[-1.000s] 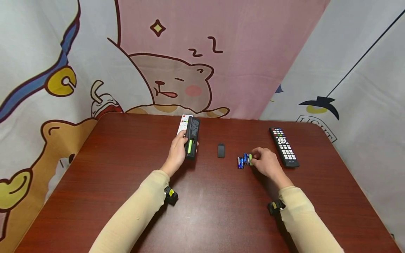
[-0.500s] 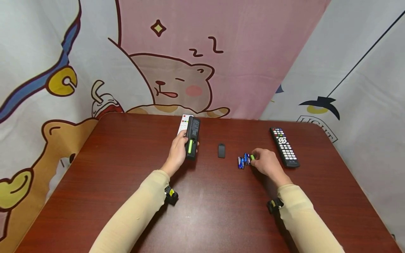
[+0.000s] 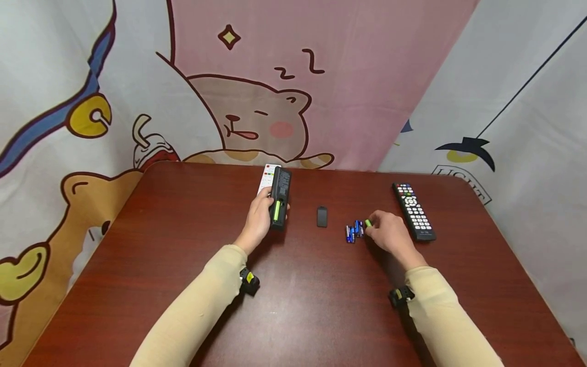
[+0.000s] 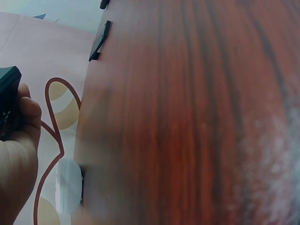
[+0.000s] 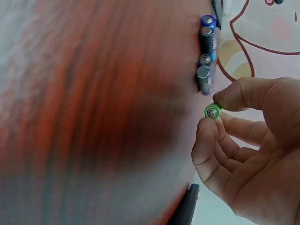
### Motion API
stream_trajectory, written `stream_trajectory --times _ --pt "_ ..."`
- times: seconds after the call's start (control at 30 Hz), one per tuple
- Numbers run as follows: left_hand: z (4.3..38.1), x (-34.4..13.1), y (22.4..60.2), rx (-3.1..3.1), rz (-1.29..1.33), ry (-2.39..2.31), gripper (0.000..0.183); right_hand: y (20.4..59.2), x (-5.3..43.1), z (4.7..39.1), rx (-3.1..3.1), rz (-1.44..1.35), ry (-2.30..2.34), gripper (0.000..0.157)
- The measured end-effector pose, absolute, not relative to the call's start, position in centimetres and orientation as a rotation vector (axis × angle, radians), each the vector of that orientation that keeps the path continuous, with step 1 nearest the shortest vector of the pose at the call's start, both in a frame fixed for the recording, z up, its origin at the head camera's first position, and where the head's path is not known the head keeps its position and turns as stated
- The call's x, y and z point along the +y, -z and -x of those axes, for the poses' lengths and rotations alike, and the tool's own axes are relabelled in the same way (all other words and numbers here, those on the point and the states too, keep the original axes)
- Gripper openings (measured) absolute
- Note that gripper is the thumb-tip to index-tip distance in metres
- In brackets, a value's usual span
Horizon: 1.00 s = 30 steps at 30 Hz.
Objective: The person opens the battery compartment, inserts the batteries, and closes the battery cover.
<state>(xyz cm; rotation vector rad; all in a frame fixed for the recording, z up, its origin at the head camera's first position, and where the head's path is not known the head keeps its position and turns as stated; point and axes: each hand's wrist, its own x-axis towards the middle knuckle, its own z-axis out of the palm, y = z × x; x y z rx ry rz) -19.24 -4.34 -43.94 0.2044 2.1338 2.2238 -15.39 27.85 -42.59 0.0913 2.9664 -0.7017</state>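
Observation:
My left hand (image 3: 258, 219) grips a black remote control (image 3: 282, 184) with its back turned up. In its uncovered compartment lies a green battery (image 3: 277, 210). Between thumb and fingertips, my right hand (image 3: 391, 232) pinches a second green battery (image 5: 213, 111), whose end faces the camera in the right wrist view. Just left of that hand, several blue batteries (image 3: 354, 232) lie side by side on the table. A small dark battery cover (image 3: 322, 216) rests between the two hands. In the left wrist view only part of the left hand (image 4: 21, 154) and the remote's edge show.
Behind the left hand lies a white remote control (image 3: 268, 176), partly covered by the black one. Another black remote control (image 3: 414, 211), buttons up, is to the right of the right hand. The brown table (image 3: 312, 311) meets a printed cloth (image 3: 357, 92) at its back edge.
The right hand has drawn the green battery slightly to the right, apart from the blue ones, and tilted it. The left hand keeps its hold on the remote control.

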Motion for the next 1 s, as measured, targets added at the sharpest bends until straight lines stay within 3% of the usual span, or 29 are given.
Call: stream_trajectory --times 0.43,1.0 --pt "19.3 -4.2 43.8 2.085 -0.225 -2.269 0.046 41.6 26.2 15.3 3.057 -0.01 0.813 0.019" --pt "19.2 -3.7 43.9 2.048 -0.213 -2.289 0.045 41.2 23.7 14.9 3.039 0.035 0.989 0.022"
